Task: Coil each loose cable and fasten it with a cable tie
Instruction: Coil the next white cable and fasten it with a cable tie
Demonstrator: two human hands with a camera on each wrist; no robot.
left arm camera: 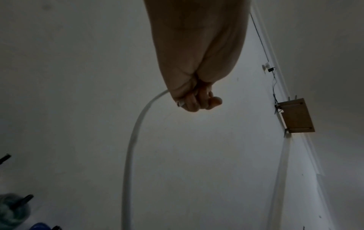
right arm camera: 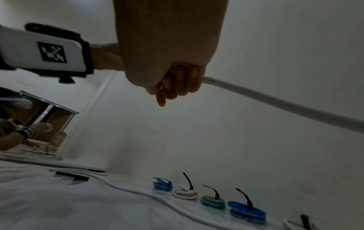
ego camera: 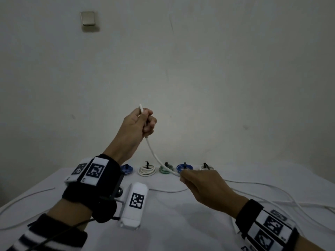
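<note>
A loose white cable point(ego camera: 154, 154) stretches in the air between my two hands. My left hand point(ego camera: 147, 122) is raised above the table and grips the cable near its end, whose tip point(ego camera: 140, 107) sticks up past the fist. My right hand point(ego camera: 184, 175) is lower, just above the table, and grips the same cable further along. From there the cable trails off over the table to the right point(ego camera: 268, 187). The left wrist view shows fingers point(left arm camera: 194, 101) curled around the cable point(left arm camera: 133, 140). In the right wrist view the fingers point(right arm camera: 177, 87) are closed on the cable point(right arm camera: 275, 101).
Several coiled, tied cables line the table's back edge by the wall: blue point(ego camera: 126, 169), white point(ego camera: 146, 170), green point(ego camera: 165, 170), blue point(ego camera: 184, 167), white point(ego camera: 206, 167). More loose white cable point(ego camera: 27, 196) lies at the left on the white tablecloth point(ego camera: 181, 223). A flat black item point(right arm camera: 72, 178) lies at far left.
</note>
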